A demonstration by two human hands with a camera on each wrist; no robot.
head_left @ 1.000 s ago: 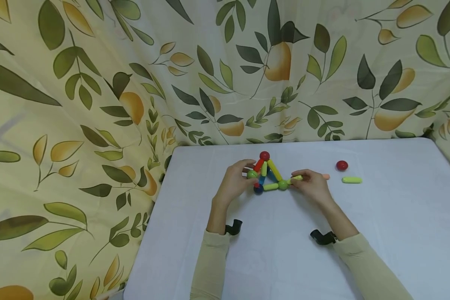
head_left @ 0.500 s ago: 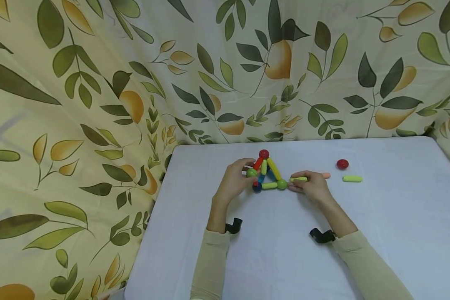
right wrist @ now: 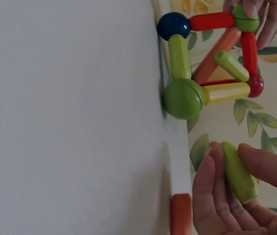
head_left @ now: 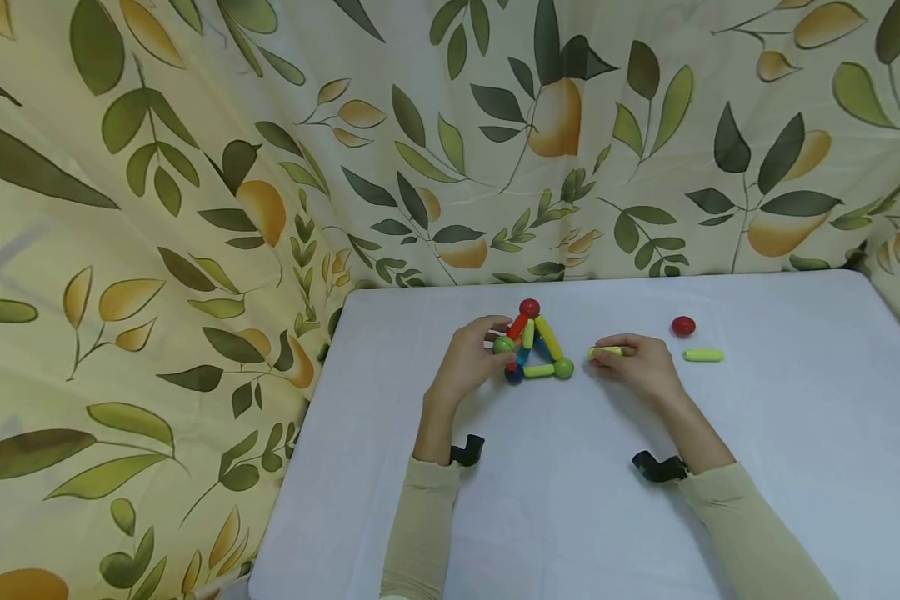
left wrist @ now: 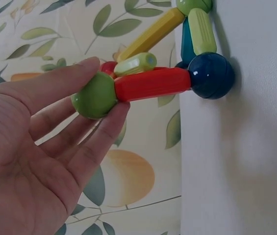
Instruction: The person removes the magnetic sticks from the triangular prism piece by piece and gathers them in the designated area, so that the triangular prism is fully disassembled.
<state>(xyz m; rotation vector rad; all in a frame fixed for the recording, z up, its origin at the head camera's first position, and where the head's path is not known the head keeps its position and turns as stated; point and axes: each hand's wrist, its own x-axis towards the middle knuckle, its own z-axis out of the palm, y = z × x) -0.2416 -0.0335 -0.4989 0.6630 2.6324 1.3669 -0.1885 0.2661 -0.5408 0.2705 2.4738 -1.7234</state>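
Note:
A frame of coloured rods and balls stands on the table, with a red ball [head_left: 529, 308] on top and a dark blue ball [left wrist: 212, 76] at the lower left corner. My left hand [head_left: 468, 354] pinches its upper green ball [left wrist: 94, 95] between thumb and fingers; a red rod [left wrist: 153, 84] joins that ball to the dark blue one. A larger green ball [right wrist: 183, 99] forms the lower right corner. To the right of it, my right hand [head_left: 637, 367] pinches a loose light green rod [right wrist: 239, 174], apart from the frame. Another light green rod [right wrist: 231, 66] sticks out from the red ball.
A loose red ball [head_left: 683, 327] and a light green rod [head_left: 703, 356] lie on the white table [head_left: 555, 492], right of my right hand. An orange rod [right wrist: 181, 214] also rests there, hidden by the hand in the head view. Leaf-patterned cloth [head_left: 420, 167] hangs behind and at the left.
The light green rod in my right hand has come away from the lower right green ball and moved right with the hand. My left hand keeps its grip on the frame.

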